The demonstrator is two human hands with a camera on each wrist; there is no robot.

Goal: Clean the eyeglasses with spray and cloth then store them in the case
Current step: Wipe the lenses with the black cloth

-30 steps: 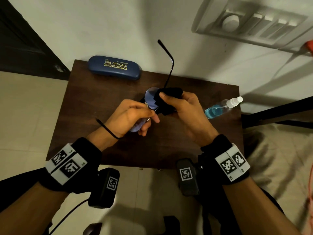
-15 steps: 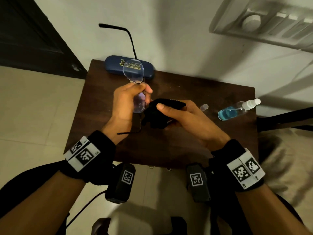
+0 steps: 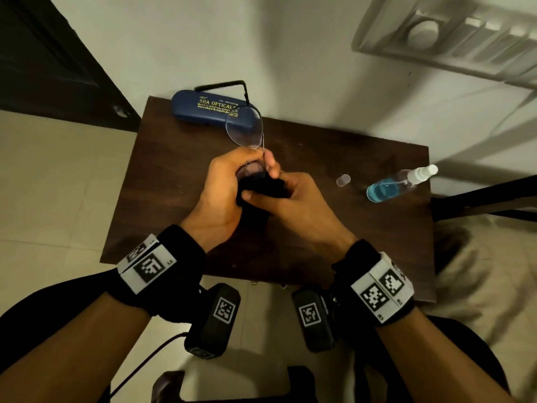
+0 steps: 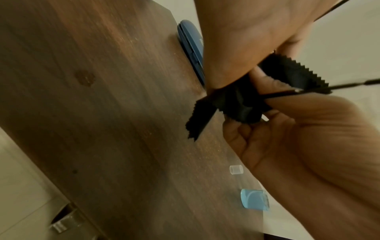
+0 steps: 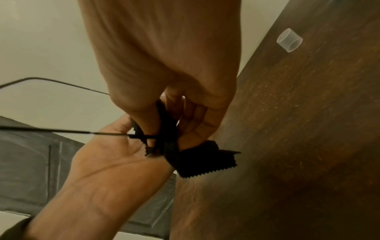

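In the head view, your left hand [image 3: 223,181] grips the thin-framed clear-lens eyeglasses [image 3: 245,128] at the centre of the frame, with one lens standing free above your fingers and the other hidden behind them. Your right hand [image 3: 293,205] pinches the black cloth with the zigzag edge [image 3: 261,186] against that lower lens. The dark blue hard case with gold letters [image 3: 203,107] lies shut at the upper left of the dark wooden table [image 3: 348,228], and the clear spray bottle with blue liquid [image 3: 389,186] lies on its side at the right, its small clear cap [image 3: 343,180] off beside it. In the left wrist view, the cloth [image 4: 242,104] is bunched between both hands, and one black temple arm [image 4: 349,86] runs to the right edge. In the right wrist view, your right fingers are curled tight around the cloth [image 5: 197,159], which hangs down at the centre. I judge the spraying is done and you are in the wiping; the folding and the storing in the case are left.
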